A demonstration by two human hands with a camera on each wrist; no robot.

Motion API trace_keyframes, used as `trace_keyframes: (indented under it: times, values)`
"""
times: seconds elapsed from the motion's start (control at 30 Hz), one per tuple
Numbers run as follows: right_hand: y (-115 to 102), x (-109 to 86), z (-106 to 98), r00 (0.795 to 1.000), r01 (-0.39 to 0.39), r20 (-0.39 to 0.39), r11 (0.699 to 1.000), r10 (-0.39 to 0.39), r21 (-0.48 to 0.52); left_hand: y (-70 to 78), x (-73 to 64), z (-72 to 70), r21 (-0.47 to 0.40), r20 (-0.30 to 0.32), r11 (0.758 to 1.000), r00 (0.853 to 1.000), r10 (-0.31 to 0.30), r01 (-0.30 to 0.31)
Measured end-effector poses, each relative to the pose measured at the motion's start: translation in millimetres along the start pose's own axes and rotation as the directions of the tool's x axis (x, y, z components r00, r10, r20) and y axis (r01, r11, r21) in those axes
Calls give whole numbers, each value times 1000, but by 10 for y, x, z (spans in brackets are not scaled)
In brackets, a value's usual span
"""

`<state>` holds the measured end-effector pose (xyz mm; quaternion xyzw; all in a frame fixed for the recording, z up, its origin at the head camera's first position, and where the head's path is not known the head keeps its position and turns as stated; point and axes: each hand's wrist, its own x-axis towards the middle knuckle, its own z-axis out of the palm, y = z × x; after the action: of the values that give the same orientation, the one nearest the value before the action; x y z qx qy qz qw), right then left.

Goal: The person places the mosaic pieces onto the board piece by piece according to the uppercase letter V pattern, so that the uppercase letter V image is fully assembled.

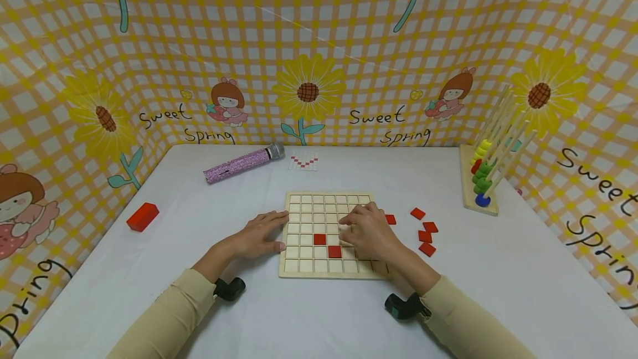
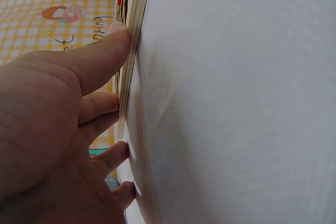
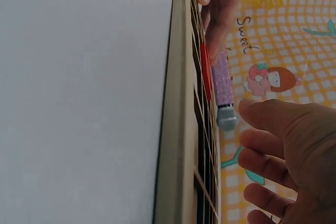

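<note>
A square wooden grid board [image 1: 299, 266] lies on the table, with two red square tiles, one [image 1: 319, 239] and a second [image 1: 335, 251], in cells set diagonally. My left hand [image 1: 256, 235] rests at the board's left edge. In the left wrist view its thumb [image 2: 105, 56] touches the wooden rim, fingers spread beside it. Over the right half of the board hovers my right hand [image 1: 371, 231], fingers slightly bent. No tile shows between those fingers [image 3: 268, 142] in the right wrist view. Cells beneath this hand are hidden. Another red tile [image 1: 391, 219] shows just past it.
Several loose red tiles [image 1: 425, 236] lie right of the board. Behind it are a glittery purple microphone [image 1: 239, 166] and a small card [image 1: 303, 162] with a red V pattern on a grid. A red block [image 1: 143, 217] sits left; a peg stand with colored beads [image 1: 482, 173] stands right.
</note>
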<state>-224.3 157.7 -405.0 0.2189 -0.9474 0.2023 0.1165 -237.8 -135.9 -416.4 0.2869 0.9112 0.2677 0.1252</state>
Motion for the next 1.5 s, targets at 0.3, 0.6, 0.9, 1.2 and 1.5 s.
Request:
trace_keyframes:
  times: [0.3,0.6,0.9,1.2,1.5]
  values:
    - [220,-53,-112,998,-68,-7,997,68,22,-4,5,6,1,1,1000,1000,8,-8]
    - [423,-101,-195,992,-127,10,992,127,24,-7,2,8,-1,1,1000,1000,5,-5]
    - [597,-133,-266,990,-138,41,989,136,44,4,-3,2,1,0,1000,1000,4,-4]
    - [726,-120,-276,992,-125,34,992,125,-12,2,3,4,9,5,1000,1000,-3,3]
    - [850,-129,-272,994,-109,18,992,110,-58,6,-4,-7,11,8,1000,1000,-7,7]
